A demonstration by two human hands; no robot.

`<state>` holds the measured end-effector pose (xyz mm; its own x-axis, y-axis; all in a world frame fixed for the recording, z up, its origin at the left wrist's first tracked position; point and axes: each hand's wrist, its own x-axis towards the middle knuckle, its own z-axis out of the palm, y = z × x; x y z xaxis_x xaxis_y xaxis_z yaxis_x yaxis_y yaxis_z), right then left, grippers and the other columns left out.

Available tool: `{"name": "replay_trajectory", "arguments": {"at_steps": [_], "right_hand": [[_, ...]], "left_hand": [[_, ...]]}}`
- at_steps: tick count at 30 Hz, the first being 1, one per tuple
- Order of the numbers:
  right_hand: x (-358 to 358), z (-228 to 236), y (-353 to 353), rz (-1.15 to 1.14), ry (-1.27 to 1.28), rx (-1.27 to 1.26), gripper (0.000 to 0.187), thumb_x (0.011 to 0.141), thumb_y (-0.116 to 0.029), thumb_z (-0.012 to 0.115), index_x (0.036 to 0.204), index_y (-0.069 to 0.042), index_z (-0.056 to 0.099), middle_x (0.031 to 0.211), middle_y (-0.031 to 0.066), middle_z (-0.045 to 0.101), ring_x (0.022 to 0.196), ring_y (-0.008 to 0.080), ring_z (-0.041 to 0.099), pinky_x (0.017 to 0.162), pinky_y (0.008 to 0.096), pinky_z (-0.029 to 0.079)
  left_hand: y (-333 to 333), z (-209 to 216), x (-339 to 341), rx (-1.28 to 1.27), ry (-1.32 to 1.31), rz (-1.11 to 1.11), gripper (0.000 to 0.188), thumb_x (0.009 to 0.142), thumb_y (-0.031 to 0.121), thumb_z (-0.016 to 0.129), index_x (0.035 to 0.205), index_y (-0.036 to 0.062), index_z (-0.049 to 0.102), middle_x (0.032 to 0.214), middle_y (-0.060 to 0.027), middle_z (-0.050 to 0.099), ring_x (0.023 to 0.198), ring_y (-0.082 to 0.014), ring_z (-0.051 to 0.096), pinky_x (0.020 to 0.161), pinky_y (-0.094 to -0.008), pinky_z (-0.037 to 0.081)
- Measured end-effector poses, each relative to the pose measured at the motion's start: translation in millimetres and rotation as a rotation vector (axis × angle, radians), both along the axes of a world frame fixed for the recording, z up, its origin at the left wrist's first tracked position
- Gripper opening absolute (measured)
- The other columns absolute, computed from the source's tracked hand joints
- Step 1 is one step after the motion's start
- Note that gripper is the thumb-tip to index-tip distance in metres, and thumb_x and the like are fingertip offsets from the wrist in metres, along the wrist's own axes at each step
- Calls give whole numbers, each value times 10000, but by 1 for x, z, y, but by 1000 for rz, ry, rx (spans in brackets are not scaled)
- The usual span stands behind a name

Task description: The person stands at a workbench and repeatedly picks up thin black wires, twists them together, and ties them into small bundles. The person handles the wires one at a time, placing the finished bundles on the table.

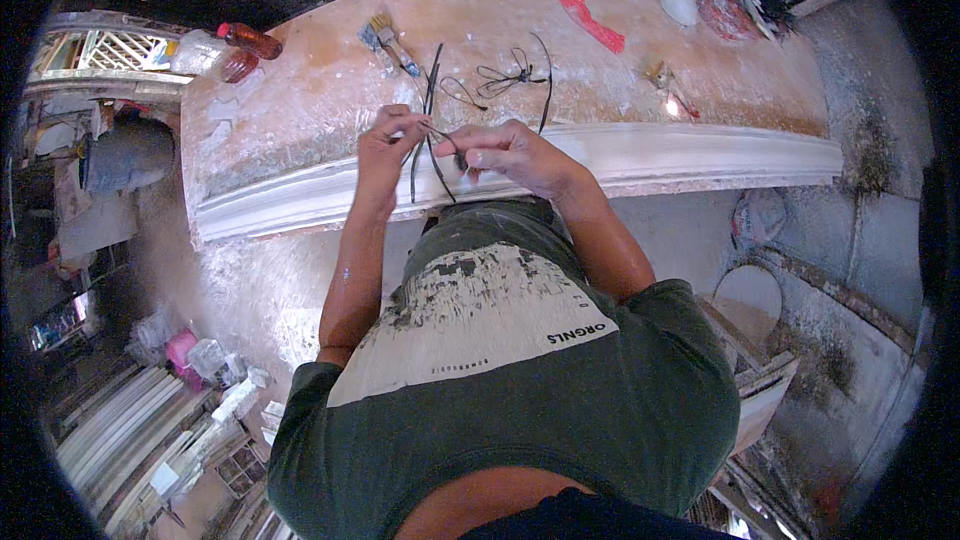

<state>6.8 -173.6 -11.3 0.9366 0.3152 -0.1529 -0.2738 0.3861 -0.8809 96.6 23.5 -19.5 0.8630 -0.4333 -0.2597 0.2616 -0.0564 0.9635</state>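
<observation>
My left hand (pixel 388 148) pinches a thin black cord (pixel 440 130) between thumb and fingertips above the near edge of the worktable. My right hand (pixel 517 157), fingers bent inward, grips the same cord a little to the right. Part of the cord is hidden by the fingers. Beneath both hands runs a long white moulding (pixel 640 152) with ridged lines. More dark strips (pixel 431 80) lie on the table and hang across the moulding near my left hand. Farther back sits a loosely looped black cord (pixel 508 75).
A paintbrush (pixel 390 43) rests on the stained worktable (pixel 330 65). Red bottles (pixel 248 40) stand at its far left, and a red strip (pixel 590 20) lies toward the back right. White lengths of moulding (pixel 130 430) are stacked on the lower left. A box-like wooden piece (pixel 765 390) stands at right.
</observation>
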Motion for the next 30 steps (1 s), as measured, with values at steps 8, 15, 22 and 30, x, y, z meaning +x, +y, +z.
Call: {"name": "replay_trajectory", "arguments": {"at_steps": [8,15,22,30], "right_hand": [[61,-78,-22,-326,-172,-702,208,830,-248,708,939,-72,731,731,47,653,701,117,566,667,281,457],[36,-63,-14,25,-345,-612,269,908,-277,580,937,-27,676,917,158,675,857,298,644,793,374,494],[48,-109,-69,-37,-134,-879,359,943,-343,501,989,-32,674,904,141,680,841,269,652,791,391,494],[17,-156,-101,7,239,-1499,403,906,-423,543,1074,-83,679,989,189,690,906,341,672,843,476,507]], "left_hand": [[-36,-18,-6,-157,315,-59,196,933,270,601,943,76,626,894,10,588,806,-103,492,724,-253,359],[-33,-19,36,-247,621,227,488,963,385,518,566,176,324,572,34,316,542,-125,315,562,-272,272],[-75,-88,61,-471,645,131,316,903,272,518,632,153,406,618,5,368,600,-142,389,595,-288,317],[-93,-162,51,359,430,220,458,945,449,496,1194,75,581,1146,-96,622,998,-217,559,909,-387,404]]}}
